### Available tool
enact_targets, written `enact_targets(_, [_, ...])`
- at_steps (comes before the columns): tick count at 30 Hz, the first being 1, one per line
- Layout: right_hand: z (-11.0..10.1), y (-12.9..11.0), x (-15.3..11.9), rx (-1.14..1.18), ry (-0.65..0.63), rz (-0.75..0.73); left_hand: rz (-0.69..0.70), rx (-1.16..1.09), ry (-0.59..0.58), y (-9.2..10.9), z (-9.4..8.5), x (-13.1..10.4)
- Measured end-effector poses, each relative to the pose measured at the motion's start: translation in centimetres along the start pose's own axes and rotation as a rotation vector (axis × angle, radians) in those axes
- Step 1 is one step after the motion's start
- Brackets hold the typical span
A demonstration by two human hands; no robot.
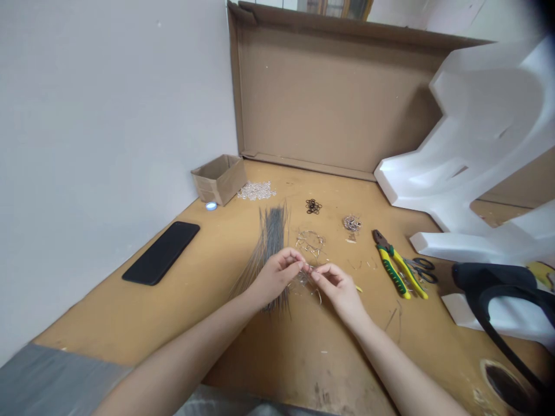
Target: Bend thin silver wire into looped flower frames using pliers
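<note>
1. The left hand (277,274) pinches narrowly, thumb against forefinger, on one side of a small wire (308,268).
2. The right hand (336,284) pinches the other side, its fingertips just beside the left's. The wire lies between the two hands; it is mostly hidden by the fingers, so its shape is hard to tell.
3. The bundle (274,231) of straight grey wires lies under the left hand, its ends showing beyond and nearer than the hand.
4. Just beyond the fingertips is a loose heap of bent wires (310,242).
5. Farther out are black rings (313,206) and, to their right, a silvery clump (351,223).
6. Right of the right hand lie the pliers (407,273), handles spread, with scissors (425,269) just beside them.
7. Well left of the left hand is a black phone (161,253).
8. Beyond the bundle, clear bits (256,190) lie beside an open box (225,185).
</note>
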State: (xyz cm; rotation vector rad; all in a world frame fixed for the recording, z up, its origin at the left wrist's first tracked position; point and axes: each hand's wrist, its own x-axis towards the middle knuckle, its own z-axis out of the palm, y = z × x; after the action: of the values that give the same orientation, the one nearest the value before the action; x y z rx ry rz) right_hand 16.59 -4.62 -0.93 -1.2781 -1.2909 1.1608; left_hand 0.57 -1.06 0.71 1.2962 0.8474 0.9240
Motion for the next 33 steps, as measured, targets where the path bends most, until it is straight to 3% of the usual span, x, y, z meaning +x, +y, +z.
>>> enact_targets(7, [-0.2, -0.2, 0.1, -0.108, -0.106, -0.018, 0.037, 0.093, 0.011, -0.4, -0.3, 0.3])
enact_targets(12, [-0.5, 1.0, 0.7, -0.122, -0.047, -0.021, 0.011, 0.078, 0.012, -1.1, -0.3, 0.7])
enact_targets(19, [-0.3, 0.0, 0.1, -0.384, -0.239, -0.044, 0.004, 0.089, 0.013, -1.3, -1.1, 1.0])
enact_targets(26, [-0.2, 0.7, -0.5, -0.558, -0.246, -0.112, 0.041, 0.316, -0.007, -1.7, -1.5, 0.8])
enact_targets(33, [-0.9, 0.8, -0.6, -0.652, -0.318, -0.140, 0.161, 0.714, -0.061, -1.2, -1.6, 0.0])
